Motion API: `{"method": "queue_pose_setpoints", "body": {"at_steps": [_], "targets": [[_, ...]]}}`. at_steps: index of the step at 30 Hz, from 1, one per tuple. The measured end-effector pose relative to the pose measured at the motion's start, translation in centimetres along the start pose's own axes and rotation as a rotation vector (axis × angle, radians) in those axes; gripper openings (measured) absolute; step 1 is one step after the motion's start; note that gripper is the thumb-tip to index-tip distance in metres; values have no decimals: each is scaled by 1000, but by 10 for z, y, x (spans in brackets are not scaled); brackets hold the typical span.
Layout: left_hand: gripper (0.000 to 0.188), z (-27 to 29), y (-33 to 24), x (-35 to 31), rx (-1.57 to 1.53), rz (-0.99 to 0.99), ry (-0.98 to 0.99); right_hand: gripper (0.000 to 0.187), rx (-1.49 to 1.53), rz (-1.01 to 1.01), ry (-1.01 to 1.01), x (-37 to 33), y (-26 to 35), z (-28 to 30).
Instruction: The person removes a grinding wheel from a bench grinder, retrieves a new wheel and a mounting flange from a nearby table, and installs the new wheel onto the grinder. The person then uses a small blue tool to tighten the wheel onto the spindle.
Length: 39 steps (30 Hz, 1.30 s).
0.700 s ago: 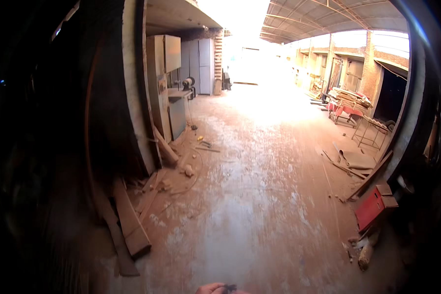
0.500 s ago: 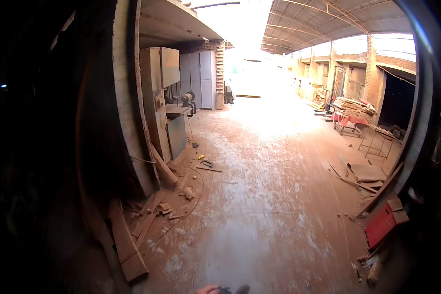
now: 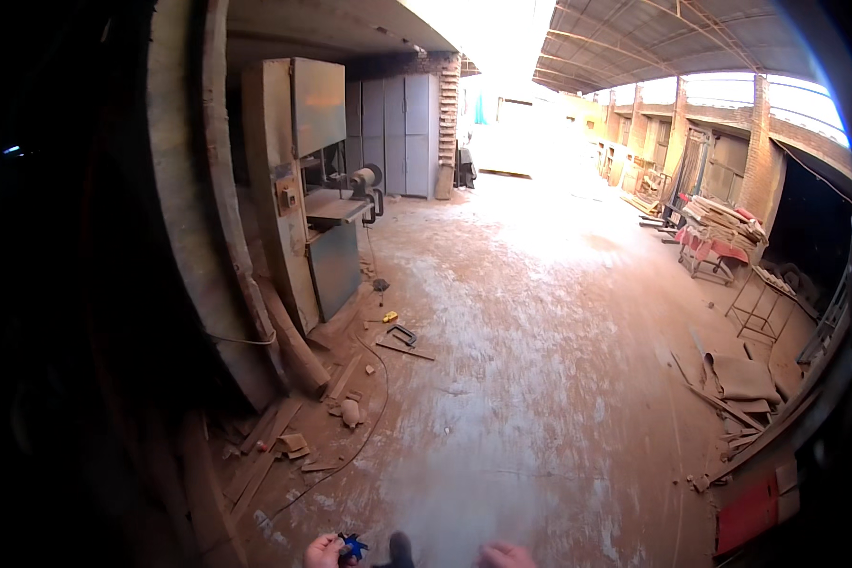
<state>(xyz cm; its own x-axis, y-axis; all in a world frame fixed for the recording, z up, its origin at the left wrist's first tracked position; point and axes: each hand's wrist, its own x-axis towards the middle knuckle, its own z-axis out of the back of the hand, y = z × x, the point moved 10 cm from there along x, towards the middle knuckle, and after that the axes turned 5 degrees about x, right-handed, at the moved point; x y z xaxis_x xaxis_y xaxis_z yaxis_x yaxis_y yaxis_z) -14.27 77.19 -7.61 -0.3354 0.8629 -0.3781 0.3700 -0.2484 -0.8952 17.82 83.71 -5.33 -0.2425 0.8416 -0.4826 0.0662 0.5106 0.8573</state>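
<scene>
Where the dusty reddish floor [image 3: 502, 379] ran away toward the bright far end, a long workshop yard lay under a corrugated roof [image 3: 653, 38] carried on brick pillars at the right. A thick concrete pillar [image 3: 194, 208] rose at the left, and just beyond it stood a tall grey band saw [image 3: 303, 180] with its table jutting toward the open floor. Grey metal lockers [image 3: 398, 133] lined the wall farther back. On the right side, well apart from the saw, a stack of planks [image 3: 719, 222] rested on a red stand, with a bare metal frame [image 3: 762, 308] near it and a red box [image 3: 753, 511] close to the lower right rim. Offcuts of wood [image 3: 275, 445] lay scattered at the foot of the pillar, a thin cable [image 3: 374, 407] curved through them across the floor, and a dark clamp [image 3: 402, 334] lay on a board out in front of the saw.

At the very bottom edge the left hand [image 3: 324, 551] was curled around a small blue object [image 3: 353, 546], its fingers closed on it; what kind of thing it was could not be made out. The right hand [image 3: 504, 556] showed only as knuckles at the rim, near the left but not touching it, and whether it was open or closed could not be told. A dark shape, perhaps a shoe tip [image 3: 400, 549], sat between the two hands.
</scene>
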Motion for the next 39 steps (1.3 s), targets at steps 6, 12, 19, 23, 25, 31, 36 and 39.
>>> {"method": "queue_pose_setpoints", "body": {"at_steps": [6,12,19,23,25,31,36,39], "targets": [[16,-58,-29,189,-354,161,-48,34,-143,-171,-283,164,-14,104],[13,-146,-118,371,-256,166,1,30,11,-371,-484,248,-16,194],[19,-223,-181,565,-278,116,-77,29,-184,-529,-504,433,31,281],[19,-236,-192,651,-412,172,-166,33,69,-498,-405,586,43,317],[19,-247,-219,690,-501,150,-236,34,13,-433,-406,669,100,337],[24,-221,-263,848,-517,69,-321,40,-44,-219,-358,893,280,301],[32,-238,-298,978,-605,53,-356,43,16,-232,-464,974,333,287],[37,-242,-345,1049,-605,49,-425,47,-158,-495,-435,991,349,258]]}}
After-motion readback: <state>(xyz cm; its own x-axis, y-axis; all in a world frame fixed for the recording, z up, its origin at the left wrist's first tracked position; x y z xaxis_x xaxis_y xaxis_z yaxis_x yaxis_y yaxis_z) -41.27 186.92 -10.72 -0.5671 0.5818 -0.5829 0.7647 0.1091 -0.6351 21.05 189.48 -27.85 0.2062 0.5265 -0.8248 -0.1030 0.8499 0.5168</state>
